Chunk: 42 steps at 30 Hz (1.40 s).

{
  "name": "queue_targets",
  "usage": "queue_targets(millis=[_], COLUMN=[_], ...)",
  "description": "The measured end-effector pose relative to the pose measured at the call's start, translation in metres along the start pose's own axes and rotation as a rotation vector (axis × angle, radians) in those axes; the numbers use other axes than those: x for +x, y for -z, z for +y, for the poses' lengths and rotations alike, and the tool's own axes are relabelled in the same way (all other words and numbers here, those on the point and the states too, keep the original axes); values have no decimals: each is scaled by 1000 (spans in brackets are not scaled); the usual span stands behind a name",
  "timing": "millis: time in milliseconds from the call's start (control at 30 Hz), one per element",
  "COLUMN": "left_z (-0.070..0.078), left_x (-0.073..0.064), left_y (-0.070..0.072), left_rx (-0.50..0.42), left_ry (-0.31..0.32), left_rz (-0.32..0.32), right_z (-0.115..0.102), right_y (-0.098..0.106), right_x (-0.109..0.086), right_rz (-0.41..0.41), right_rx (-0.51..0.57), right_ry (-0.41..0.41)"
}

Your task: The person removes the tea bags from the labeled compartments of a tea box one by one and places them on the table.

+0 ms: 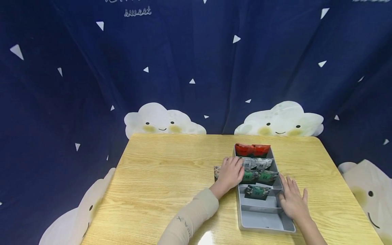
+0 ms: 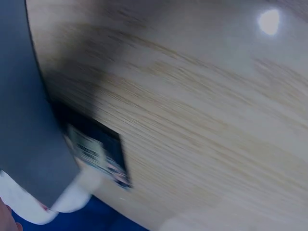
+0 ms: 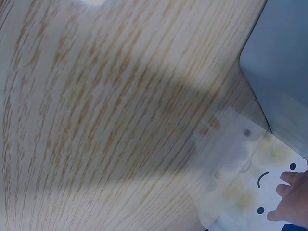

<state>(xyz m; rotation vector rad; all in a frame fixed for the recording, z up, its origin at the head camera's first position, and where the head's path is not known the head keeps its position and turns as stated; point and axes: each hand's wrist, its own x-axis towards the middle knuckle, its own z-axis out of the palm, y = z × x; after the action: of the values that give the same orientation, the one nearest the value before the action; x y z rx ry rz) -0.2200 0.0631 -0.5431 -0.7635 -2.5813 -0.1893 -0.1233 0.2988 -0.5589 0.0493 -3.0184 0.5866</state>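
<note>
A grey divided box [image 1: 264,221] stands on the wooden table, with small packets upright in its compartments. Red packets [image 1: 252,149] fill the far end, silver ones [image 1: 263,164] come after them, then green ones [image 1: 267,177]. A single green packet [image 1: 257,192] leans in the compartment nearer me. My left hand [image 1: 230,173] lies over the box's left rim beside the silver and green packets, its fingertips partly hidden. Against the right wall rests my right hand [image 1: 294,200], fingers extended, holding nothing. Another packet [image 2: 94,149] lies on the table by the box's left side, partly covered by my left hand.
The wooden table [image 1: 165,170] extends to the left of the box and a shorter way to its right. Behind it hangs a dark blue curtain [image 1: 171,51] with white triangles and smiling clouds. The nearest compartment [image 1: 260,216] shows its bare grey floor.
</note>
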Motion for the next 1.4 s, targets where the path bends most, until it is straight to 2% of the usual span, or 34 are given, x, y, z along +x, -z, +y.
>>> queue_targets(millis=[100, 200, 300, 400, 500, 633, 833, 1033, 1400], left_z=[15, 28, 37, 43, 46, 49, 51, 51, 53], left_x=[-2, -5, -8, -10, -12, -14, -16, -18, -18], left_y=[3, 4, 5, 5, 4, -1, -4, -1, -1], left_rx=[6, 13, 21, 40, 51, 62, 128, 166, 162], left_ry=[-97, -168, -201, -205, -212, -246, -304, -356, -436], left_rz=[19, -10, -73, -133, -162, -166, -123, -84, -133], right_z=[0, 1, 1, 1, 2, 3, 4, 3, 4], right_y=[-1, -1, -1, -1, -1, 0, -1, -1, -2], right_x=[0, 0, 0, 0, 0, 0, 1, 2, 1], right_rz=[-3, -7, -11, -15, -19, -26, -31, -32, -18], right_rx=[-1, 0, 1, 5, 5, 0, 1, 1, -1], right_ry=[-3, -7, -10, -14, -13, -13, -13, -15, -13])
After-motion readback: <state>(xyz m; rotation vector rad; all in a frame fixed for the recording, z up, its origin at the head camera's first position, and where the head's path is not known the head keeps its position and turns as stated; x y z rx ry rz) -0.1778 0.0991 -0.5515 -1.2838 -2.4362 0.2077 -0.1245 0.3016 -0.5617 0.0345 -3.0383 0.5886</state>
